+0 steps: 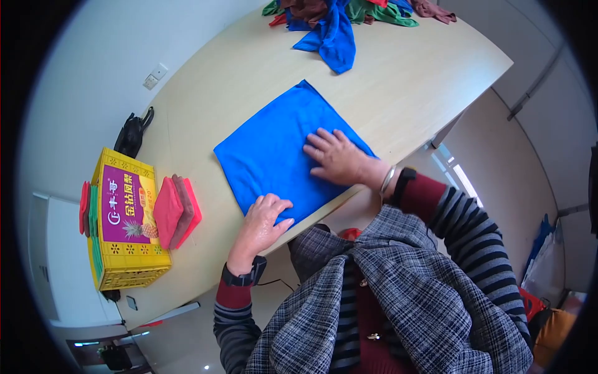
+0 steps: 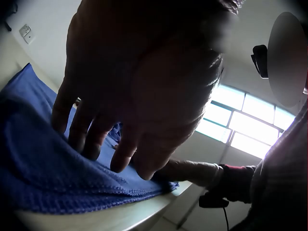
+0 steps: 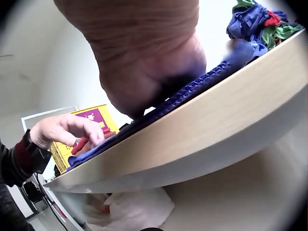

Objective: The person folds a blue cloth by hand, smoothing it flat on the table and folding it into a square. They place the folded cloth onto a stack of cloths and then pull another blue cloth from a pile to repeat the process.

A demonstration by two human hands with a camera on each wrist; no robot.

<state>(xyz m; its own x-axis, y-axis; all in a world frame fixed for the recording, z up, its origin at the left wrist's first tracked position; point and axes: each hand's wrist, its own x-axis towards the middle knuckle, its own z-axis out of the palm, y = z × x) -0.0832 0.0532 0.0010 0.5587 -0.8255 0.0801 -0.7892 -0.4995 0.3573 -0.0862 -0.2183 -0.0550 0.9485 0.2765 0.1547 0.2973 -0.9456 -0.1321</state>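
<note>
A blue cloth point(image 1: 274, 143) lies spread in a rough square at the table's near edge, with slight wrinkles on its surface. My right hand point(image 1: 338, 157) rests on its right part, fingers spread and straight. At the cloth's near left corner, my left hand point(image 1: 265, 223) touches the fabric with fingers extended. In the left wrist view, the fingertips of the left hand point(image 2: 130, 91) reach down to the cloth point(image 2: 72, 178), whose stitched hem shows. The right wrist view has the palm of the right hand point(image 3: 144, 57) over the cloth edge along the table side.
A heap of blue, green, red and brown cloths point(image 1: 336, 25) lies at the far side. Folded pink and brown cloths point(image 1: 177, 212) lean by a yellow box point(image 1: 131, 218) on the left. Behind it is a black object point(image 1: 132, 134); a phone-like item point(image 1: 131, 303) lies near the left edge.
</note>
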